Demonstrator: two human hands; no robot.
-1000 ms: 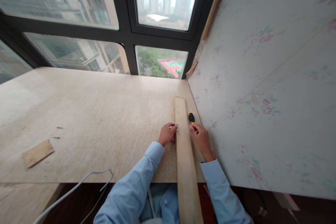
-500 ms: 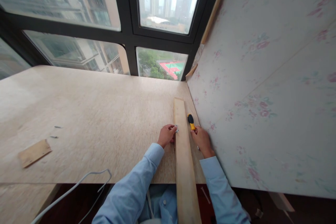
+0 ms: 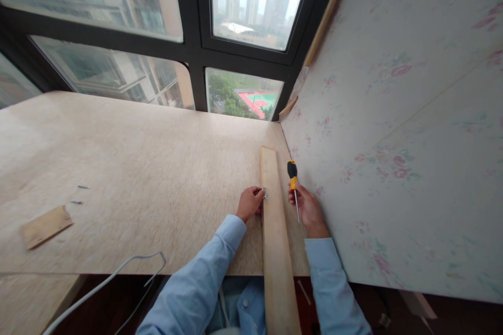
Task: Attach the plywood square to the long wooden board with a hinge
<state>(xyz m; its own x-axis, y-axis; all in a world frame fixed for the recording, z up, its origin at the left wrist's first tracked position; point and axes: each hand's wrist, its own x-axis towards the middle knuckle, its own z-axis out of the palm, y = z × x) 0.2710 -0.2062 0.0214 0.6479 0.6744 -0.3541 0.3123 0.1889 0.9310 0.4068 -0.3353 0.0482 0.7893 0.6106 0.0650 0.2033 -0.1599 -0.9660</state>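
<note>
Has wooden plank (image 3: 277,241) lying on bench (image 3: 176,220), overhanging near edge. Grips yellow-and-black screwdriver (image 3: 293,182) right of plank with curled, closed fingers of right hand (image 3: 308,207). Pinches small metal piece (image 3: 265,196) at plank's left edge with nearly closed fingers of left hand (image 3: 249,203). Faces dark-framed window (image 3: 192,57) beyond bench.

The plank (image 3: 276,235) is matt wood, the screwdriver shaft (image 3: 297,207) metal, its handle (image 3: 292,169) apparently plastic.

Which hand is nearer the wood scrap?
Left. The left hand is right of the scrap, at the long board; the right hand is farther right, past the board, holding the screwdriver.
</note>
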